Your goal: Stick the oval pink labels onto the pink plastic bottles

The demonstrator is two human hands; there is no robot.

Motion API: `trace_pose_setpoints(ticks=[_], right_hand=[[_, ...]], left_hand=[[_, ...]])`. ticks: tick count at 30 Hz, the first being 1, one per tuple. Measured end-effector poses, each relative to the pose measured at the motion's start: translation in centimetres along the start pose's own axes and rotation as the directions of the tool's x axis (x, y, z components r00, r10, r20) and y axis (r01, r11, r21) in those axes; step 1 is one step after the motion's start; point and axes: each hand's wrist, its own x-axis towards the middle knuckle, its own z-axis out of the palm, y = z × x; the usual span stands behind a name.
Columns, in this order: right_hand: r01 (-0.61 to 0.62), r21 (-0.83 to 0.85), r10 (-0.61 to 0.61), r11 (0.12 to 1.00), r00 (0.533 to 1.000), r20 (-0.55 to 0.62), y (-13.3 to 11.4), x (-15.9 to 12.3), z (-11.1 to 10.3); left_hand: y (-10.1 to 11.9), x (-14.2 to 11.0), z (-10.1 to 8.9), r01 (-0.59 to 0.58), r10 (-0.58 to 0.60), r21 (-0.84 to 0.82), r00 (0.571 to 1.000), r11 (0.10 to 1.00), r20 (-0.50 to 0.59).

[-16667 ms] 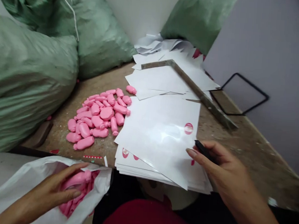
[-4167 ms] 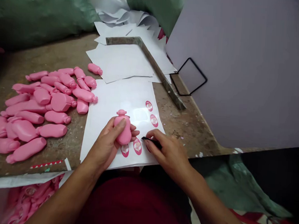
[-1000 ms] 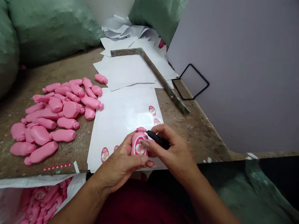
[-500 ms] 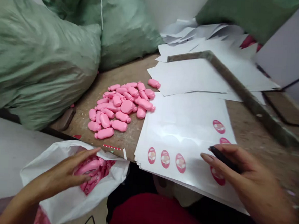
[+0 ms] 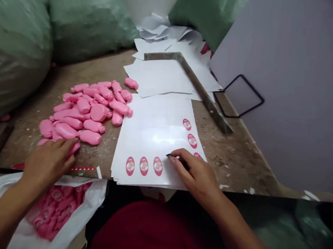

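Note:
My left hand [image 5: 51,157] is closed on a small pink bottle [image 5: 75,147] at the front of a pile of pink bottles [image 5: 99,113] on the worktable. Most of that bottle is behind my fingers. Over the sheet of stickers [image 5: 154,135], my right hand [image 5: 196,173] pinches a thin black tool [image 5: 170,155], its tip pointing left just above the paper. Oval pink stickers [image 5: 157,166] remain along the sheet's front and right edges; one is partly covered by my right hand. Below my left forearm, a white bag [image 5: 93,206] contains pink bottles [image 5: 61,208] bearing oval labels.
A bent metal bar [image 5: 197,81] lies across loose white sheets [image 5: 164,75] at the back. Large green sacks [image 5: 91,18] bulge along the table's far left side. At right, a black wire frame [image 5: 253,90] juts past the table's edge.
My left hand has moved from above the bag's bottles up to the pile and closed on a bottle there. The view has swung right; my right hand still holds the black tool over the stickers.

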Motion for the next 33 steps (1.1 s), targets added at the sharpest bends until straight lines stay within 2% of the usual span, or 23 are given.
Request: trace_pose_setpoints(ticks=[2,3,4,5,6,8,9,11,13,15,18,29,33], right_hand=[[0.063,-0.112,-0.064,0.992,0.998,-0.003,0.1,-0.2,0.2],[0.09,-0.149,-0.092,0.985,0.996,-0.006,0.1,-0.3,0.3],[0.11,-0.177,-0.114,0.978,0.993,-0.012,0.1,-0.3,0.3],[0.124,-0.2,-0.13,0.972,0.991,-0.017,0.1,-0.3,0.4],[0.134,-0.221,-0.143,0.966,0.989,-0.026,0.1,-0.4,0.5],[0.145,-0.255,-0.161,0.956,0.986,-0.044,0.1,-0.3,0.6],[0.149,-0.267,-0.168,0.952,0.985,-0.049,0.0,-0.3,0.6],[0.156,-0.283,-0.178,0.946,0.983,-0.054,-0.1,-0.3,0.7],[0.166,-0.29,-0.189,0.942,0.981,-0.052,-0.2,-0.2,0.9],[0.172,-0.291,-0.197,0.941,0.978,-0.06,-0.3,-0.1,1.2],[0.178,-0.283,-0.204,0.943,0.977,-0.067,-0.5,0.0,1.5],[0.185,-0.327,-0.224,0.927,0.971,-0.084,-0.7,-0.2,1.7],[0.188,-0.335,-0.236,0.923,0.966,-0.109,-0.9,-0.1,2.0]], left_hand=[[1.1,-0.1,-1.3,0.12,-0.122,-0.095,0.992,0.988,-0.021],[2.1,-0.2,-2.0,0.17,-0.183,-0.22,0.982,0.961,-0.042],[3.4,-0.2,-2.6,0.198,-0.237,-0.402,0.97,0.894,-0.05],[5.0,0.0,-3.1,0.196,-0.263,-0.596,0.964,0.778,-0.027],[6.8,0.2,-3.5,0.189,-0.25,-0.766,0.967,0.614,0.037],[10.5,1.0,-3.6,0.246,-0.106,-0.94,0.968,0.234,0.227],[12.4,1.4,-3.4,0.295,0.004,-0.952,0.955,0.081,0.296],[15.5,2.3,-2.7,0.369,0.193,-0.92,0.92,-0.135,0.341],[17.9,3.1,-2.0,0.395,0.265,-0.868,0.909,-0.301,0.321],[19.3,3.7,-1.3,0.384,0.246,-0.812,0.921,-0.44,0.302],[20.2,4.2,-0.6,0.362,0.203,-0.766,0.932,-0.532,0.299],[20.3,4.4,-0.1,0.325,0.199,-0.74,0.946,-0.589,0.257],[20.2,4.5,0.1,0.321,0.205,-0.746,0.947,-0.583,0.246]])
